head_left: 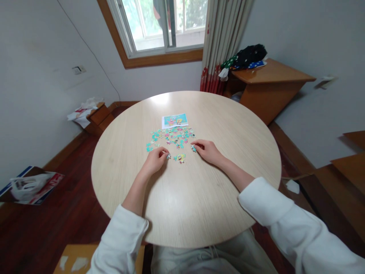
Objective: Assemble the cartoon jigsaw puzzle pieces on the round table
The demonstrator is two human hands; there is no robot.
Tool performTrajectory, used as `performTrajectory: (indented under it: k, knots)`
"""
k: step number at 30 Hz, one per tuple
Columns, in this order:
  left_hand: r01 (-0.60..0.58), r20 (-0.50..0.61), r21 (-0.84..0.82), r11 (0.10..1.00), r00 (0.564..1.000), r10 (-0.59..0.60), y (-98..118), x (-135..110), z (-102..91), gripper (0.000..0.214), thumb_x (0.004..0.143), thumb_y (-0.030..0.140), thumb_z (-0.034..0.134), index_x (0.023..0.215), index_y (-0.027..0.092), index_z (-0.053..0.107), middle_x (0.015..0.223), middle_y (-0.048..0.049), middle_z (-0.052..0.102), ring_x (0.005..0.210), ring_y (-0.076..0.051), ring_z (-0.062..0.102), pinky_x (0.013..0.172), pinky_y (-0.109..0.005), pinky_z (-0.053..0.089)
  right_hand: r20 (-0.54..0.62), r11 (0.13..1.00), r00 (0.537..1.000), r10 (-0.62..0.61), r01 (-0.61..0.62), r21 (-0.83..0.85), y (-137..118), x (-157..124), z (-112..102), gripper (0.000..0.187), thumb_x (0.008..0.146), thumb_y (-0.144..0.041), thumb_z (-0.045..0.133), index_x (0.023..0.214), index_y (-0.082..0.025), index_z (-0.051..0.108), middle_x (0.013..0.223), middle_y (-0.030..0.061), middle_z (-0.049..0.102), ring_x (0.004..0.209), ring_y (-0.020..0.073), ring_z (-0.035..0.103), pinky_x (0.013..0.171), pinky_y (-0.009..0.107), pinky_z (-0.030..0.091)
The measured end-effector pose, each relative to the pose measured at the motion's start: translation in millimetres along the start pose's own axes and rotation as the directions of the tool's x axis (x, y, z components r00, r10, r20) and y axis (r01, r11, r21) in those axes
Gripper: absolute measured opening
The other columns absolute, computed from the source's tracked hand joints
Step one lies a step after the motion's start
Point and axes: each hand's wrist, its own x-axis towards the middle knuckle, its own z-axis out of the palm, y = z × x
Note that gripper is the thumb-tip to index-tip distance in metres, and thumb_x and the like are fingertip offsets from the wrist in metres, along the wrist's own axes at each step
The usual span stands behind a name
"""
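My left hand (156, 160) is closed, its fingertips pinching a small puzzle piece (169, 156) just above or on the table. To the right, my right hand (207, 150) has its thumb and fingers on another puzzle piece (193, 148), teal and white. Between the hands lies a small joined cluster of puzzle pieces (180, 158), mostly yellow with a cartoon face. Beyond them spreads a heap of loose teal, pink and yellow puzzle pieces (173, 134). Behind the heap lies a printed reference picture (175, 120) with cartoon figures on a blue ground.
The round pale wooden table (176, 205) fills the middle of the view. At the back right stands a wooden desk (276, 72) with dark cloth (251, 56) on it. A window (162, 26) and a curtain (225, 34) are behind. A bag (28, 186) lies at the left.
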Motion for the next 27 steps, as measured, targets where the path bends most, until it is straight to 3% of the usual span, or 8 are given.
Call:
performTrajectory:
  k: [15, 27]
  knots:
    - [-0.04, 0.043, 0.012, 0.999, 0.998, 0.039, -4, 3, 0.8, 0.022, 0.079, 0.021, 0.048, 0.083, 0.015, 0.068, 0.071, -0.0046, 0.066, 0.067, -0.016, 0.056, 0.067, -0.029, 0.042, 0.023, 0.999, 0.999, -0.032, 0.031, 0.016, -1, -1, 1, 0.024, 0.082, -0.024, 0.052, 0.092, -0.015, 0.072, 0.078, 0.0049, 0.071, 0.066, 0.0148, 0.06, 0.067, 0.028, 0.047]
    - [-0.011, 0.083, -0.056, 0.998, 0.996, 0.016, 6, 3, -6.2, 0.013, 0.075, 0.025, 0.054, 0.076, 0.016, 0.063, 0.057, 0.0017, 0.053, 0.056, -0.012, 0.047, 0.059, -0.026, 0.037, 0.054, 0.998, 0.997, -0.048, 0.046, 0.035, 0, 1, 3, 0.022, 0.081, -0.025, 0.053, 0.091, -0.016, 0.07, 0.071, 0.0022, 0.067, 0.064, 0.0142, 0.059, 0.063, 0.026, 0.046]
